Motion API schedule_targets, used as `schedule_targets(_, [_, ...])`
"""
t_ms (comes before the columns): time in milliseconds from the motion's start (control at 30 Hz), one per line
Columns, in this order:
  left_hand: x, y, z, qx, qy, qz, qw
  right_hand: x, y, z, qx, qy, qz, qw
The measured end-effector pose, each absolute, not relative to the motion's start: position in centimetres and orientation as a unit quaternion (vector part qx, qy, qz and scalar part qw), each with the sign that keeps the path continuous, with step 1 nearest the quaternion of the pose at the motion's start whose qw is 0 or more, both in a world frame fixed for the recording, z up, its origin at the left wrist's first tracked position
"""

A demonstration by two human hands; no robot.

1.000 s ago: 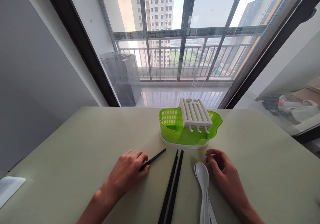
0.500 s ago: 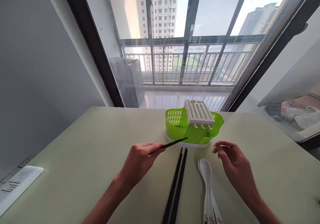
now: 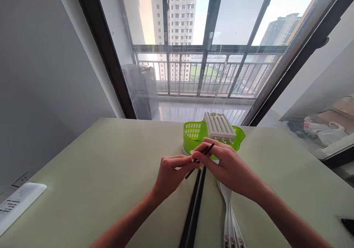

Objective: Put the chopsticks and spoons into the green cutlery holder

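A single black chopstick (image 3: 199, 159) is pinched at once in the grip of the left hand (image 3: 173, 172) and right hand (image 3: 228, 167) just before the green holder (image 3: 193, 133), not yet slotted, while a chopstick pair (image 3: 193, 207) and white spoons (image 3: 231, 222) lie on the counter (image 3: 96, 174).

Two bare forearms come into the picture from the bottom edge, each ending in a bare hand — the left hand (image 3: 171, 172) and the right hand (image 3: 228, 167). No sleeve, cuff or glove covers either arm as far as the picture reaches. No watch, band or ring shows on the wrists or on the fingers in view. The fingernails are short and unpainted — those of the left hand catch a little pale light at the tips.
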State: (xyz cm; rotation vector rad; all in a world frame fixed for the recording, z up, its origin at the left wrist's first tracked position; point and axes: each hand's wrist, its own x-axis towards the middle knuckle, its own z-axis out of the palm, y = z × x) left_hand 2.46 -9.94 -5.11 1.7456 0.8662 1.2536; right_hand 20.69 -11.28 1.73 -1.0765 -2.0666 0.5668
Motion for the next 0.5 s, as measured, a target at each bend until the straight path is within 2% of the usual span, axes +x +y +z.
schedule_targets(333, [-1.2, -10.7, -9.1, 0.707, 0.383, 0.420, 0.421, 17.9, -12.3, 1.1, -0.383, -0.828, 0.219, 0.346])
schedule_targets(500, [-1.8, -10.4, -9.5, 0.697, 0.399, 0.387, 0.453, 17.4, -11.7, 1.3, -0.402, -0.820, 0.211, 0.349])
